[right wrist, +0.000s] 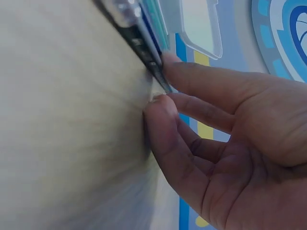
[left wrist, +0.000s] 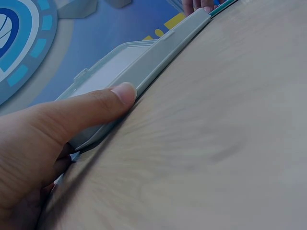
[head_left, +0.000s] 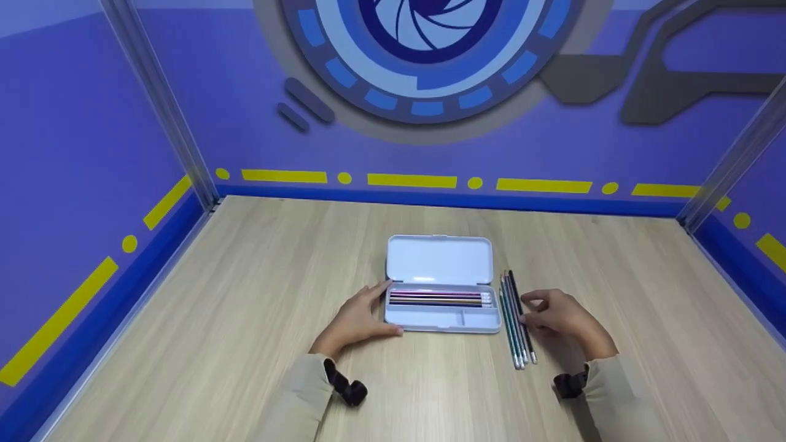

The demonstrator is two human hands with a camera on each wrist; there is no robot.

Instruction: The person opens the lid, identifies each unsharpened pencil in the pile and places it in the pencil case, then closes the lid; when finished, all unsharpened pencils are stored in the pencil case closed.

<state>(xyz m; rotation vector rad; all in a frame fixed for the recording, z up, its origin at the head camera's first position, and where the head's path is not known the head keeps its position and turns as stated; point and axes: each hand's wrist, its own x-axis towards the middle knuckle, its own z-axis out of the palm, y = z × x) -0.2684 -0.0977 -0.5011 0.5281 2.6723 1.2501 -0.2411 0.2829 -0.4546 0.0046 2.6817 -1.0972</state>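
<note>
A pale wood-grain surface (head_left: 245, 319) is enclosed by purple walls (head_left: 80, 123) banded with a yellow dashed stripe (head_left: 411, 180) and a blue circular emblem (head_left: 424, 55); an open white pencil case (head_left: 441, 283), holding pencils, is set at its middle. The case's left end is touched by the left hand (head_left: 356, 320), fingers relaxed and thumb along its front edge; the loose pencils (head_left: 517, 322) just right of the case are pinched by the fingertips of the right hand (head_left: 562, 319).

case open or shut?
Open: the case has its lid laid back flat, with pencils showing in the tray.
</note>
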